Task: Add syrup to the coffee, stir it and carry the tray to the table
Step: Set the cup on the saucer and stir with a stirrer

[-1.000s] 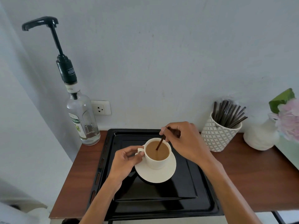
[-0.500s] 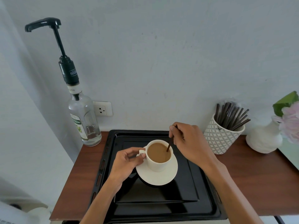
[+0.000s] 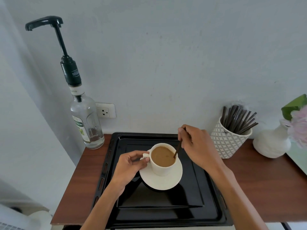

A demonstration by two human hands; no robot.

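Observation:
A white cup (image 3: 160,168) full of milky coffee (image 3: 162,156) stands on a white saucer (image 3: 163,180) in the middle of a black tray (image 3: 209,196). My left hand (image 3: 131,165) pinches the cup's handle on its left side. My right hand (image 3: 195,145) holds a thin brown stir stick (image 3: 178,149) whose lower end dips into the coffee near the cup's right rim. A clear syrup bottle (image 3: 86,123) with a tall black pump stands at the back left of the wooden counter, beside the tray.
A patterned white pot (image 3: 228,143) holding several dark stir sticks stands right of the tray. Further right is a white vase (image 3: 272,143) with a pink flower. A wall socket (image 3: 105,111) sits behind the bottle. The counter's front edge (image 3: 69,219) is close to me.
The stir stick has moved from the cup's middle to its right rim, and my right hand has shifted right with it. My left hand stays on the handle.

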